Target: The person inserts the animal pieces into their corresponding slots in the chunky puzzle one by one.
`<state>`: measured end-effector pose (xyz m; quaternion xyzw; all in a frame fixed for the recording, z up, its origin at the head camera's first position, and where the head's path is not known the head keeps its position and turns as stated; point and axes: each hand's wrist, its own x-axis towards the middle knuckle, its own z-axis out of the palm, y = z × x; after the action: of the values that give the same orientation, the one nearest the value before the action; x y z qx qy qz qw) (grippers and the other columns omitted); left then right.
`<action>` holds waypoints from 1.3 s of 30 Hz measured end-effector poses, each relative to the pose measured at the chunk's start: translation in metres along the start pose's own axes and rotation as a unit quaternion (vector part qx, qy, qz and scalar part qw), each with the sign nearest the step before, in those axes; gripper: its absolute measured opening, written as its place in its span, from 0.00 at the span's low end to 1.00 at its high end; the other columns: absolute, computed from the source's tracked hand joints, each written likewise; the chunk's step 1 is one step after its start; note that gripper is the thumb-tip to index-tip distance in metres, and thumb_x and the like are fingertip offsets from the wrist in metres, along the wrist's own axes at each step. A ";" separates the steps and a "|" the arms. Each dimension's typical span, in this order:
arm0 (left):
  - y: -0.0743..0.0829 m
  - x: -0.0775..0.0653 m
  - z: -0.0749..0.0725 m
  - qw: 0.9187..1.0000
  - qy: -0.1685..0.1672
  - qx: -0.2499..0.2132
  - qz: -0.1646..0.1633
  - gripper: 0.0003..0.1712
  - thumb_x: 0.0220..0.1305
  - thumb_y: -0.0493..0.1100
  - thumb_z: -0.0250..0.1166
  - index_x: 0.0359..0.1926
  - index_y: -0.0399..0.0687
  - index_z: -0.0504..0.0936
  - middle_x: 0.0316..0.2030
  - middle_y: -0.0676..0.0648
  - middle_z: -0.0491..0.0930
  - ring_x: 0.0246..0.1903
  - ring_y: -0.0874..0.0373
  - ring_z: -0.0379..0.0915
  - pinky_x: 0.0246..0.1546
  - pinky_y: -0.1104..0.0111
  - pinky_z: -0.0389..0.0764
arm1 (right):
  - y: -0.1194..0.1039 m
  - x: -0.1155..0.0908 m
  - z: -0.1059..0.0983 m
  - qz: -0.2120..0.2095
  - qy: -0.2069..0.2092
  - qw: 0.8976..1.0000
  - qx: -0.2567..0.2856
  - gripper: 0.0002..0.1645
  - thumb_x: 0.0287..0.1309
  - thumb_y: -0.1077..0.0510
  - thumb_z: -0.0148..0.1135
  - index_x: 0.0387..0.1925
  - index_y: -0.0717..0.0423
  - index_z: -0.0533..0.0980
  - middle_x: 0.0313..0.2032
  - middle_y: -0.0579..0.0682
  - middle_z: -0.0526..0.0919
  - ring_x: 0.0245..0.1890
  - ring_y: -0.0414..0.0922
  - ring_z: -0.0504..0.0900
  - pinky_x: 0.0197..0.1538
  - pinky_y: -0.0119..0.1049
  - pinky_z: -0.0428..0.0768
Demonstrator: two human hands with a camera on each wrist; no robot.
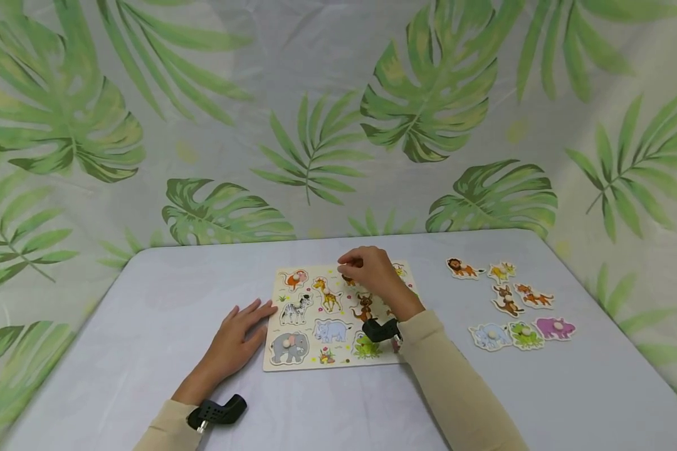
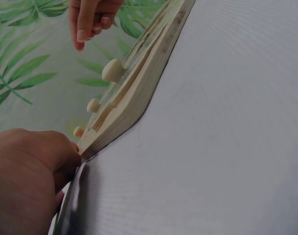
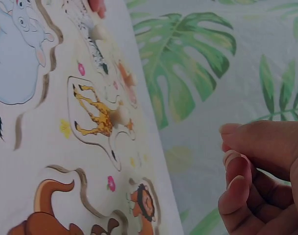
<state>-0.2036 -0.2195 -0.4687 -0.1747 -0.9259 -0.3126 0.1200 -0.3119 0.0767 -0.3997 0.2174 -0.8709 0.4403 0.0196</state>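
Observation:
A wooden animal puzzle board point(image 1: 338, 369) lies on the table. My left hand point(image 1: 237, 338) rests flat on the table, its fingertips touching the board's left edge. The knobbed monkey piece point(image 1: 296, 279), giraffe piece point(image 1: 328, 294), zebra piece point(image 1: 296, 310) and elephant piece point(image 1: 289, 347) sit in their recesses. Above the board's far part, by the lion recess point(image 3: 145, 203), hovers my right hand point(image 1: 373, 272). In the right wrist view its fingers are loosely bent, with nothing between thumb and fingertips. My right forearm hides some of the board's right side.
Loose pieces lie on the table to the right: a lion point(image 1: 462, 269), a yellow animal point(image 1: 502, 271), a kangaroo point(image 1: 506, 300), a tiger point(image 1: 534, 295), a rhino point(image 1: 489, 336), a frog point(image 1: 526, 336) and a purple hippo point(image 1: 555, 328). A leaf-print cloth point(image 1: 327, 150) hangs behind the table.

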 end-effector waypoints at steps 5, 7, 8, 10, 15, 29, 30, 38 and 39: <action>0.000 0.000 0.000 1.000 -0.001 -0.003 0.002 0.23 0.65 0.35 0.60 0.61 0.47 0.76 0.64 0.44 0.71 0.68 0.44 0.59 0.69 0.43 0.47 | 0.001 0.001 -0.005 0.003 0.014 1.000 0.006 0.13 0.60 0.56 0.65 0.44 0.59 0.83 0.35 0.49 0.83 0.32 0.43 0.80 0.33 0.35 0.81; 0.001 0.000 0.000 1.000 -0.001 -0.004 0.001 0.23 0.65 0.35 0.60 0.61 0.47 0.76 0.64 0.44 0.71 0.68 0.44 0.59 0.69 0.43 0.46 | 0.003 0.001 -0.006 0.003 0.018 1.000 0.005 0.13 0.60 0.56 0.65 0.44 0.59 0.83 0.35 0.50 0.83 0.32 0.43 0.80 0.32 0.35 0.81; 0.001 0.000 0.000 1.000 -0.001 -0.004 0.001 0.23 0.65 0.35 0.60 0.61 0.46 0.76 0.64 0.44 0.71 0.68 0.44 0.59 0.69 0.43 0.46 | 0.003 0.001 -0.007 0.002 0.020 1.000 0.004 0.13 0.60 0.56 0.65 0.44 0.59 0.83 0.35 0.50 0.83 0.33 0.44 0.80 0.33 0.36 0.81; 0.001 0.000 0.000 1.000 -0.002 -0.002 0.001 0.23 0.65 0.35 0.60 0.61 0.46 0.76 0.64 0.44 0.71 0.68 0.44 0.59 0.69 0.43 0.46 | 0.004 0.001 -0.010 -0.001 0.022 1.000 -0.001 0.13 0.60 0.56 0.65 0.44 0.60 0.83 0.36 0.50 0.83 0.33 0.44 0.80 0.34 0.36 0.81; 0.000 0.000 -0.001 1.000 -0.005 0.004 0.001 0.24 0.65 0.35 0.60 0.62 0.47 0.76 0.64 0.44 0.71 0.68 0.44 0.59 0.69 0.43 0.47 | 0.004 -0.002 -0.023 -0.012 0.025 0.999 -0.019 0.13 0.60 0.56 0.65 0.43 0.59 0.84 0.37 0.51 0.84 0.35 0.45 0.80 0.39 0.39 0.82; 0.000 0.001 -0.002 1.000 -0.014 0.010 -0.011 0.25 0.64 0.36 0.62 0.63 0.48 0.75 0.65 0.45 0.70 0.68 0.45 0.58 0.70 0.45 0.46 | 0.027 -0.013 -0.058 0.016 0.039 0.998 -0.053 0.16 0.61 0.54 0.65 0.46 0.60 0.83 0.38 0.52 0.83 0.37 0.47 0.80 0.40 0.42 0.81; 0.000 0.001 -0.002 1.000 -0.015 0.010 -0.012 0.25 0.64 0.36 0.62 0.63 0.48 0.75 0.65 0.45 0.70 0.68 0.45 0.58 0.70 0.45 0.46 | 0.028 -0.014 -0.059 0.020 0.041 0.997 -0.055 0.16 0.61 0.54 0.65 0.45 0.59 0.83 0.38 0.52 0.83 0.36 0.47 0.80 0.39 0.41 0.81; 0.002 0.001 -0.002 1.000 -0.016 0.005 -0.014 0.25 0.64 0.36 0.62 0.63 0.48 0.75 0.65 0.45 0.70 0.69 0.45 0.57 0.70 0.45 0.45 | 0.035 -0.021 -0.073 0.029 0.058 0.996 -0.060 0.15 0.61 0.54 0.65 0.45 0.59 0.83 0.37 0.53 0.84 0.36 0.47 0.80 0.37 0.41 0.80; 0.002 0.002 -0.002 1.000 -0.016 0.005 -0.012 0.25 0.64 0.36 0.62 0.63 0.48 0.75 0.65 0.45 0.70 0.69 0.45 0.57 0.70 0.45 0.45 | 0.036 -0.022 -0.075 0.032 0.058 0.996 -0.061 0.15 0.61 0.54 0.65 0.45 0.58 0.83 0.37 0.53 0.84 0.36 0.47 0.80 0.37 0.40 0.80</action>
<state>-0.2041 -0.2192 -0.4656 -0.1676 -0.9314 -0.3065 0.1020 -0.3179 0.1613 -0.3866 0.1624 -0.9000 0.3985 0.0692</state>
